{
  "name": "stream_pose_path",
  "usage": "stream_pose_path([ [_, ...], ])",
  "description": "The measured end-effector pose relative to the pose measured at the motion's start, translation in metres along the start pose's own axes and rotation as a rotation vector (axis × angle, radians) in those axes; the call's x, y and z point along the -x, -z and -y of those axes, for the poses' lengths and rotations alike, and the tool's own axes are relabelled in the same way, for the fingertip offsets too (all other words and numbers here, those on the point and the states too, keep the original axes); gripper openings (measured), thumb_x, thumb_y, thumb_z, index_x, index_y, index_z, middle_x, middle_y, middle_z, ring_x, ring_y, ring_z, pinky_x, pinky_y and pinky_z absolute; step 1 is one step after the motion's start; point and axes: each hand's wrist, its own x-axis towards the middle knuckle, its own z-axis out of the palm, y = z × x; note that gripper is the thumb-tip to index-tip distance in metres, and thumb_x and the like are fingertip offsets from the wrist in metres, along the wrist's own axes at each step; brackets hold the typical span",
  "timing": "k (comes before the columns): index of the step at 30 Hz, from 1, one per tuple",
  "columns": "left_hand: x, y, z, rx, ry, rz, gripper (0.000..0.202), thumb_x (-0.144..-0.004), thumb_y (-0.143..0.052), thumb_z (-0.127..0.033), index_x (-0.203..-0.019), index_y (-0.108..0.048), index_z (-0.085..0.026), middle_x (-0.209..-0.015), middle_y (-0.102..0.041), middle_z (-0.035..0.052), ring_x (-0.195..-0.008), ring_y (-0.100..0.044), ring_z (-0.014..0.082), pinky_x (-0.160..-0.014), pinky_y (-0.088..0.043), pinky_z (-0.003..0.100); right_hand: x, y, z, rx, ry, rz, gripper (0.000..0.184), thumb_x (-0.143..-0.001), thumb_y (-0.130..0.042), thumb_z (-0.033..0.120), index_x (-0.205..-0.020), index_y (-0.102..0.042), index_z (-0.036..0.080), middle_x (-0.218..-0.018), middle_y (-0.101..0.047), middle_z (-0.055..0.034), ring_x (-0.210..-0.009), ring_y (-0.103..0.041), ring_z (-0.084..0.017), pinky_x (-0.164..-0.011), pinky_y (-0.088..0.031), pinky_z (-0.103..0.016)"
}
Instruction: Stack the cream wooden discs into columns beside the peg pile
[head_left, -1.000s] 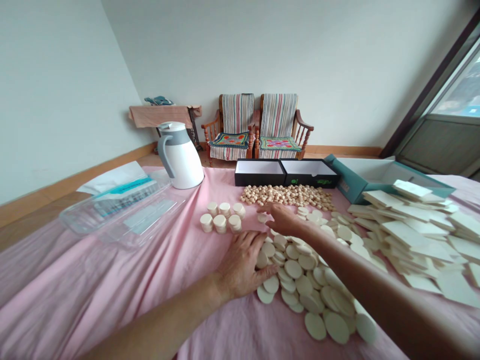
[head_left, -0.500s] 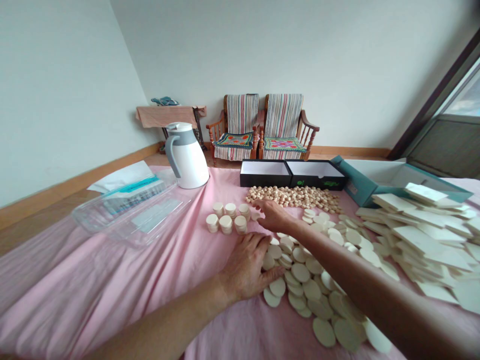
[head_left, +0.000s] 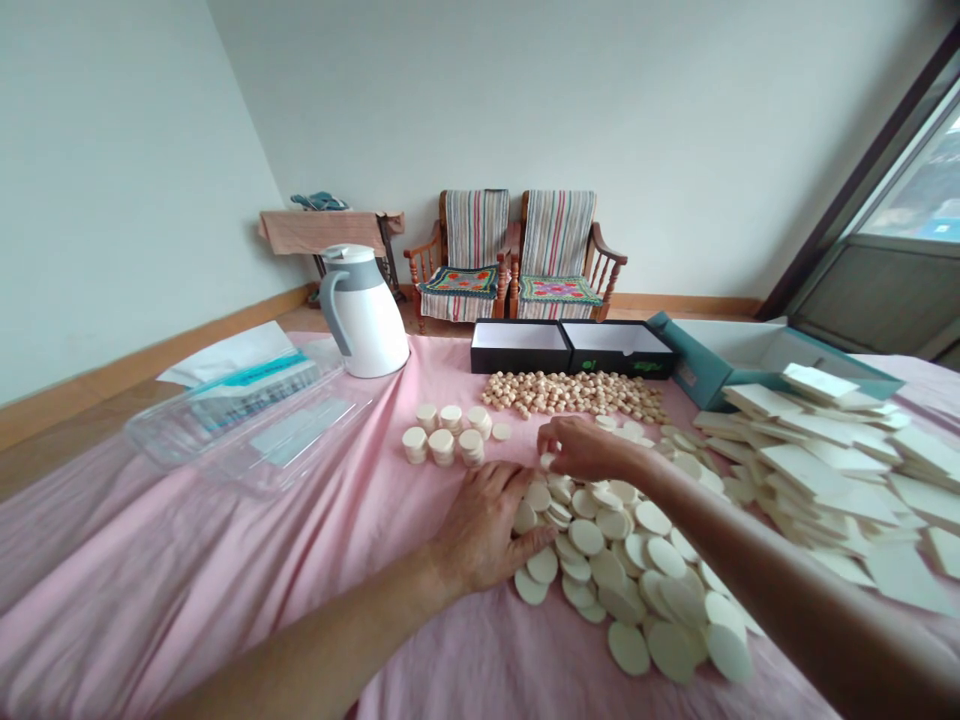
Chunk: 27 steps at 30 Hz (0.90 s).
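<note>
The person's left hand lies spread, fingers apart, against the near-left edge of a loose heap of cream discs, clamping nothing. The right hand is poised over the heap's far edge with its fingers curled together. Its fingertips come down on a disc there, though whether they pinch it cannot be told. Just left of the hands stand short stacks of discs, with a single disc beside them. A narrow strip of pink cloth separates the heap from a spread of small round beads, behind which sit two open black boxes. To the right, cream square tiles lie close to the heap's edge. The cloth stretches well left of the left hand, toward a clear plastic tray and a white thermos jug.
</note>
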Motion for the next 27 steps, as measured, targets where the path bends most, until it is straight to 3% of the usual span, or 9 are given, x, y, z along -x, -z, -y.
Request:
stream_pose_path([
  [6,0.000,-0.001,0.001,-0.002,-0.003,-0.019,0.054,-0.085,-0.047,-0.055,-0.124,-0.051,-0.018,-0.116,-0.056,0.0117,-0.111,-0.049,0.0284,-0.096,-0.038,0.045,-0.010,-0.008,0.006,0.015,-0.064,-0.102,0.029,-0.070,-0.051,0.012,-0.095,-0.065,0.014,-0.097,-0.067,-0.0112,-0.089,-0.060,-0.021,-0.072,-0.040,-0.026],
  [12,0.000,0.001,0.000,0.000,0.008,-0.002,0.057,-0.084,-0.048,-0.057,-0.126,-0.050,-0.020,-0.114,-0.057,0.0110,-0.109,-0.050,0.0277,-0.096,-0.039,0.045,-0.008,-0.002,0.005,-0.003,-0.032,-0.023,0.026,-0.066,-0.060,0.018,-0.092,-0.065,0.017,-0.086,-0.067,-0.0062,-0.080,-0.059,-0.018,-0.067,-0.039,-0.024],
  [18,0.000,0.003,-0.001,0.019,0.008,0.010,0.056,-0.084,-0.047,-0.057,-0.127,-0.049,-0.021,-0.115,-0.056,0.0104,-0.110,-0.049,0.0279,-0.097,-0.038,0.046,-0.008,-0.002,0.012,0.046,0.060,-0.010,0.026,-0.069,-0.058,0.016,-0.095,-0.062,0.012,-0.093,-0.064,-0.0114,-0.086,-0.057,-0.020,-0.073,-0.039,-0.025],
  [21,0.000,0.003,-0.001,0.019,0.005,0.007,0.058,-0.084,-0.047,-0.057,-0.128,-0.047,-0.019,-0.118,-0.055,0.0112,-0.113,-0.047,0.0286,-0.098,-0.037,0.046,-0.014,-0.006,0.014,0.043,0.072,-0.051,0.024,-0.068,-0.059,0.018,-0.092,-0.062,0.012,-0.092,-0.064,-0.0115,-0.086,-0.056,-0.020,-0.073,-0.039,-0.026],
  [27,0.001,0.000,0.001,-0.001,0.032,0.023,0.058,-0.084,-0.045,-0.059,-0.120,-0.052,-0.014,-0.118,-0.056,0.0132,-0.113,-0.048,0.0288,-0.100,-0.036,0.047,-0.042,-0.011,0.016,0.002,-0.043,-0.204,0.023,-0.067,-0.054,0.020,-0.088,-0.062,0.015,-0.085,-0.065,-0.0085,-0.078,-0.057,-0.018,-0.065,-0.039,-0.025],
])
